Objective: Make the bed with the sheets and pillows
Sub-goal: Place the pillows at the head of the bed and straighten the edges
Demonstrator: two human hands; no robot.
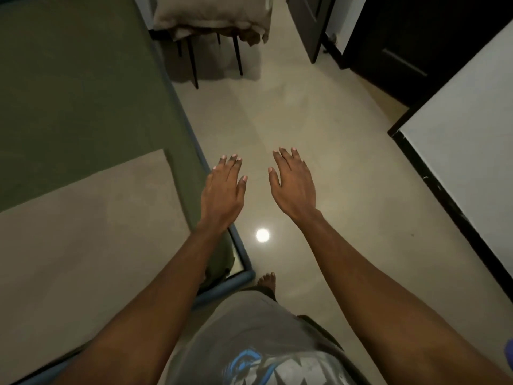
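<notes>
Floor tiles (305,107), pale and glossy, run from 6 to 12 o'clock through the room, with a round lamp glare (262,235) near the centre. The bed fills the 9 o'clock side: a green sheet (77,93) lies flat over it, a beige sheet (83,245) covers it toward 8 o'clock, and a blue frame (238,245) edges it. At 12 o'clock beige pillows (211,15) sit piled on a dark-legged chair (193,62). A dark door (416,37) stands at 1 o'clock, a white black-edged panel (472,120) at 3. The person's left grip (223,190) and right grip (293,184) hover side by side, palms down, fingers straight and lightly spread, holding nothing.
</notes>
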